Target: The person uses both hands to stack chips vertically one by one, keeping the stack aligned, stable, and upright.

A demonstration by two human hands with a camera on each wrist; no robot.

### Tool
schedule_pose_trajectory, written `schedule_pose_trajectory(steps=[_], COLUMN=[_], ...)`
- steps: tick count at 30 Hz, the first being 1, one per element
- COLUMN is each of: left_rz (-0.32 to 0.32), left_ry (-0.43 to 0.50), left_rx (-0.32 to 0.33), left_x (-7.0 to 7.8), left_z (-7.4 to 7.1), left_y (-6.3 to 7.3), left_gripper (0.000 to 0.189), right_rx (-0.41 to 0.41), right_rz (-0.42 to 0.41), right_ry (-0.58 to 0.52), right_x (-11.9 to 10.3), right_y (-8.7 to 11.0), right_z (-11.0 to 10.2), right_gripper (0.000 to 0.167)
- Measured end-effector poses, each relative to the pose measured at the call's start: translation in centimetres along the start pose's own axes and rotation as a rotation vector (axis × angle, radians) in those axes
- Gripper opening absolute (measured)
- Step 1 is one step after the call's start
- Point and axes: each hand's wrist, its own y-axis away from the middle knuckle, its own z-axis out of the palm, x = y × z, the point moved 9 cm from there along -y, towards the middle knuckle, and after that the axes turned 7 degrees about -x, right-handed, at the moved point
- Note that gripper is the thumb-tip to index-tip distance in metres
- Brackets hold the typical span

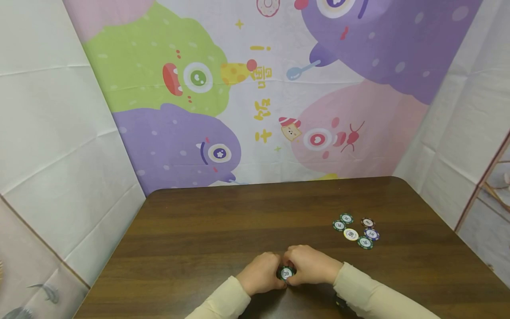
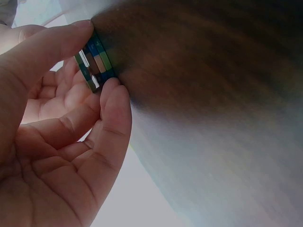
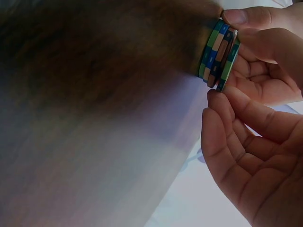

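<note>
A short stack of poker chips point(image 3: 214, 54) stands on the brown table between both hands, with green, blue and dark brown edges in the right wrist view. The top chip, a green one marked 20 point(image 1: 286, 273), sits slightly tilted, with a thin gap under one side. My left hand point(image 1: 260, 273) holds the stack's lower chips between thumb and fingers, which the left wrist view also shows. From the other side my right hand point(image 1: 312, 266) pinches the green top chip, its thumb near the front and its fingers behind.
To the right on the table point(image 1: 191, 230) lie several loose poker chips: a white-and-yellow one point(image 1: 351, 234), a blue one point(image 1: 372, 234), a dark red one point(image 1: 368, 222) and green ones point(image 1: 365, 242). A cartoon-printed cloth point(image 1: 263, 168) hangs behind the table's far edge.
</note>
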Motion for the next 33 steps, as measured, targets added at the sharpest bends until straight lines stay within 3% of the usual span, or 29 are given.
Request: schedule_pose_trajectory(steps=[22, 33], left_rz=[-0.003, -0.017], left_ry=[-0.017, -0.042], left_rx=[0.009, 0.020], left_x=[0.0, 0.0], left_z=[-0.1, -0.2], left_y=[0.0, 0.1], left_gripper=[0.025, 0.023], right_rx=[-0.002, 0.055], right_rz=[0.015, 0.094], right_ry=[-0.012, -0.041], right_x=[0.2, 2.6], right_y=[0.2, 1.2], right_z=[0.2, -1.4], right_gripper=[0.019, 0.031])
